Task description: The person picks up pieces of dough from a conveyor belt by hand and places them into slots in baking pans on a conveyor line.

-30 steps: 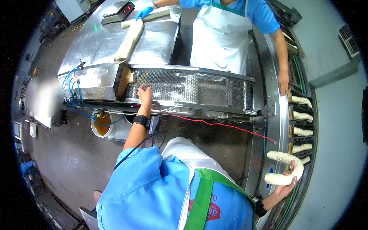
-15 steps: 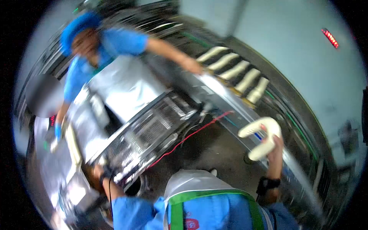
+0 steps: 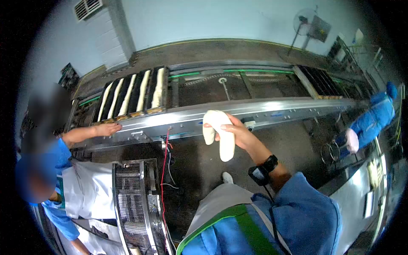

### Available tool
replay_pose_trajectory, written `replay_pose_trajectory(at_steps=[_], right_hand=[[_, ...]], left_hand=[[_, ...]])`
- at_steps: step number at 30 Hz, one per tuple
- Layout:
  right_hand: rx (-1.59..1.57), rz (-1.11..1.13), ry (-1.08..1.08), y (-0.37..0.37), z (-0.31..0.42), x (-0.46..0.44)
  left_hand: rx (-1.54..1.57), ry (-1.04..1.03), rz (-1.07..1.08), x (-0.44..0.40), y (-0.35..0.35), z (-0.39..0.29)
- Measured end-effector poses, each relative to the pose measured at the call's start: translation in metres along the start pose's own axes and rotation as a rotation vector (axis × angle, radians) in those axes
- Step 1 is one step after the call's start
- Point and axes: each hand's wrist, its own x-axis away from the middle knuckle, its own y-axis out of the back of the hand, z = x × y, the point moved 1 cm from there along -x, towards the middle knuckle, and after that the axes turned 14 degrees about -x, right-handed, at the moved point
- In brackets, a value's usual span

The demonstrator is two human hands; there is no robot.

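My right hand [image 3: 239,132] grips a thick, pale length of dough [image 3: 227,142] that hangs bent over the fingers in an upside-down U, its two ends pointing down. The thumb lies across the front of the dough and fingertips show at the bend. A wristwatch and a black device with a cable sit on that wrist. The dough is held in front of the metal conveyor rail [image 3: 182,121], above the floor. My left hand is not in view.
A black multi-channel pan [image 3: 141,95] with long dough strips stands on the conveyor at left; another dark pan [image 3: 319,83] is at right. A co-worker's hand [image 3: 108,129] rests by the rail. A mesh belt machine [image 3: 131,191] and red cord [image 3: 164,182] lie left; another person [image 3: 372,119] stands right.
My view has swung right along the conveyor. The dough stays in my right hand, now with its ends pointing down. My left hand, earlier near the mesh machine, has left the view.
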Motion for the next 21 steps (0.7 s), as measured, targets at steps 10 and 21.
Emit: replay_pose_trajectory(at_steps=[10,21], right_hand=[[0.002,0.023,-0.047,0.012,0.000,-0.008],[0.017,0.029,-0.038,0.026,0.024,-0.016]], left_hand=[[0.538,-0.128,0.297,0.081,0.005,-0.158],[0.760,0.218,0.643,0.245,0.029,-0.157]])
